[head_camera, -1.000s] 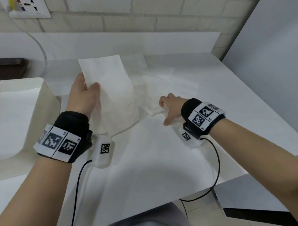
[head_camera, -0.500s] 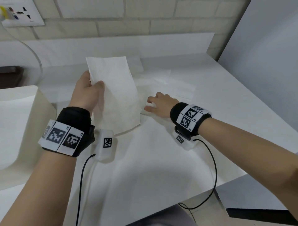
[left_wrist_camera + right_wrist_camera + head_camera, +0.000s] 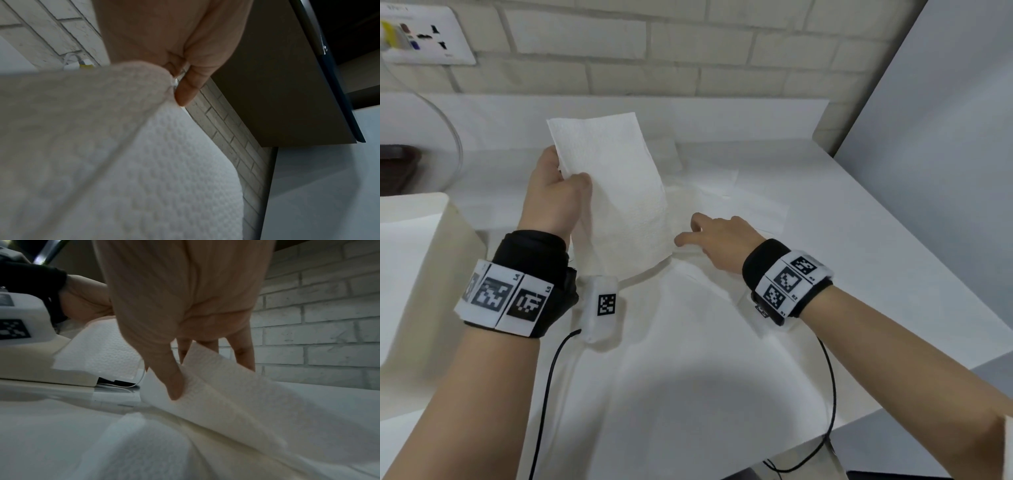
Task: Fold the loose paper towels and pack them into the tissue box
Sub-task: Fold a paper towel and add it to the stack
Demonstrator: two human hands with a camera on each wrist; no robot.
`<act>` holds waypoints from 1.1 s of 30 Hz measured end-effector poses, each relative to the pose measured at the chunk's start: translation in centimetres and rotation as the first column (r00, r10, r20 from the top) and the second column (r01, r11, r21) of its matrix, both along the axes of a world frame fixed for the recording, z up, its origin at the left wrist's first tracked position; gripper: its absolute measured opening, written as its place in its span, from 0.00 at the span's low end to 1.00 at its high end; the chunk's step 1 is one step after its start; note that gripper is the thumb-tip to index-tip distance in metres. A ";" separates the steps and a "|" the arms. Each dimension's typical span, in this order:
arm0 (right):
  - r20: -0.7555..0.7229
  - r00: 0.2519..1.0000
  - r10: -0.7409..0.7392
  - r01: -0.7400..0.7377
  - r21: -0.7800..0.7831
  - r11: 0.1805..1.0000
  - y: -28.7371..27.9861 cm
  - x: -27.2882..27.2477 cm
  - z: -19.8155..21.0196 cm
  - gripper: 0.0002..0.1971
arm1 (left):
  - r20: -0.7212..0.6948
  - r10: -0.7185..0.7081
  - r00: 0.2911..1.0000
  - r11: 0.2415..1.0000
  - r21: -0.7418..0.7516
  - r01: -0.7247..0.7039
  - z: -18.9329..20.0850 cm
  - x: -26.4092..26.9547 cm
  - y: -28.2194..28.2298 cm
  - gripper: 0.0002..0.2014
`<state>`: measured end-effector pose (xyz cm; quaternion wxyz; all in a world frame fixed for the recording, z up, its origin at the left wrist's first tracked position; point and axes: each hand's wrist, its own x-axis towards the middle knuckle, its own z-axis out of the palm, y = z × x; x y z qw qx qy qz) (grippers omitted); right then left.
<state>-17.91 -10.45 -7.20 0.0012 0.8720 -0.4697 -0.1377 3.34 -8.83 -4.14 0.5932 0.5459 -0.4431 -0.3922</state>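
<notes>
My left hand (image 3: 566, 178) holds a folded white paper towel (image 3: 616, 192) upright above the counter, pinched at its left edge; the left wrist view shows the thumb (image 3: 185, 91) pressed on the towel (image 3: 144, 162). My right hand (image 3: 688, 233) reaches down to a loose paper towel (image 3: 739, 202) lying on the counter. It pinches that towel's raised edge (image 3: 226, 386) between thumb (image 3: 174, 382) and the fingers behind. A cream tissue box (image 3: 414, 257) stands at the left. Another spread towel (image 3: 688, 359) lies nearest me.
A white brick wall with a socket plate (image 3: 424, 37) runs along the back. A grey panel (image 3: 945, 171) rises at the right. The counter's edge (image 3: 893, 394) drops off at the lower right. Black wrist cables (image 3: 832, 394) trail over the counter.
My right hand has slid left across the counter to the near-left edge of the loose towel and lifted it. My left hand still holds the folded towel upright.
</notes>
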 end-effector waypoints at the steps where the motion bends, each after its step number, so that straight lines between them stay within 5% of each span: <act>1: -0.030 1.000 0.009 -0.010 -0.029 1.000 0.0 0.1 0.0 0.28 | -0.006 -0.001 1.000 1.000 -0.002 0.001 0.0 0.0 0.0 0.18; 8: -0.091 0.994 0.068 -0.074 -0.068 0.995 1.2 1.0 0.9 0.31 | -0.011 -0.006 1.000 1.000 0.028 0.006 -1.0 0.5 -0.6 0.18; 14: -0.193 0.981 -0.004 -0.016 -0.098 0.995 0.6 1.0 0.4 0.15 | -0.029 -0.022 0.999 0.999 0.044 0.023 -1.7 0.8 -0.9 0.18; 16: -0.069 0.998 0.006 -0.015 -0.133 0.991 0.1 0.6 0.8 0.12 | -0.035 -0.003 0.999 0.999 0.036 0.004 -1.7 1.1 -1.0 0.18; 18: 0.253 0.967 -0.035 0.068 -0.121 0.990 -0.1 -0.1 2.0 0.11 | -0.031 0.041 0.999 0.999 0.031 -0.040 -1.6 1.6 -1.0 0.19; 21: 0.775 0.623 -0.104 0.177 -0.010 0.984 0.3 -0.8 4.2 0.04 | 0.007 0.119 0.993 0.992 0.030 -0.120 -2.1 2.2 -0.9 0.16; 23: 0.912 0.386 -0.137 0.211 0.057 0.976 0.5 -0.6 5.1 0.03 | 0.012 0.131 0.991 0.991 0.039 -0.132 -2.3 2.2 -0.8 0.18; 26: 0.978 0.128 -0.168 0.221 0.137 0.966 0.7 0.4 6.1 0.05 | -0.022 0.112 0.993 0.992 0.056 -0.110 -2.5 2.0 -0.6 0.19; 30: 0.988 -0.066 -0.138 0.193 0.149 0.970 1.2 1.9 7.2 0.08 | -0.066 0.072 0.995 0.997 0.045 -0.069 -2.5 1.6 -0.3 0.19; 33: 0.953 -0.243 -0.181 0.042 0.197 0.980 1.6 3.0 8.0 0.04 | -0.120 0.042 0.992 0.999 0.037 -0.038 -2.3 0.9 0.1 0.15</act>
